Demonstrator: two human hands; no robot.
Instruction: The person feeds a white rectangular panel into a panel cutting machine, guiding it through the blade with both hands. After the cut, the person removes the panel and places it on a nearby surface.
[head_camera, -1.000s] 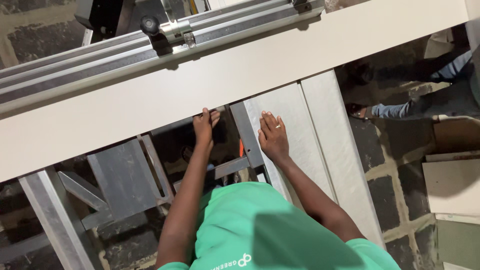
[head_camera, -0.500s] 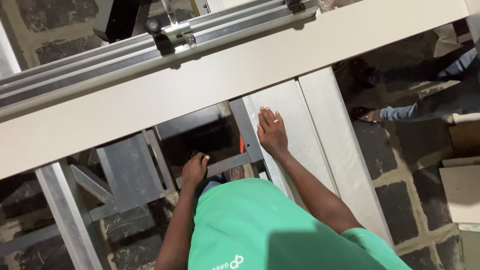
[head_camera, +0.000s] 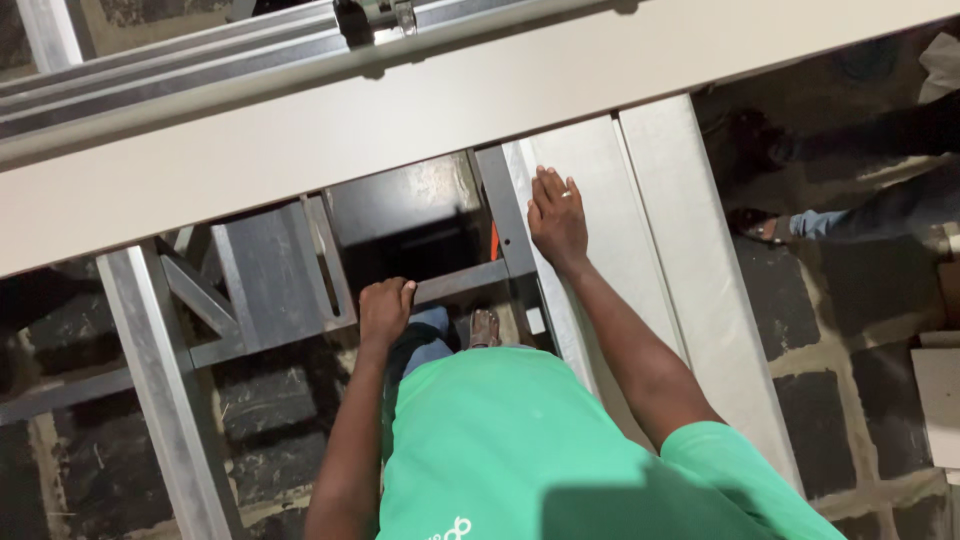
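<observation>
Pale board: from the head view I see a long off-white board running slantwise across the top of the frame, with a grey metal rail lying along its far edge.
Right hand: my right hand lies palm down on a light panel that runs from under the long board back towards me; the fingers are stretched out flat and close together, holding nothing.
Second panel: another light panel lies just beside the first, on its right.
Left hand: my left hand is curled shut over a grey metal crossbar of the frame below, knuckles up.
Metal frame: grey bars and a slanted brace show under the board, and a pale upright beam runs down at the left.
Body: green shirt fills the bottom; one sandalled foot shows below the crossbar.
Floor: dark stone slabs with pale joints.
Other person: a jeans leg and sandalled foot at the right edge, well apart from my hands.
</observation>
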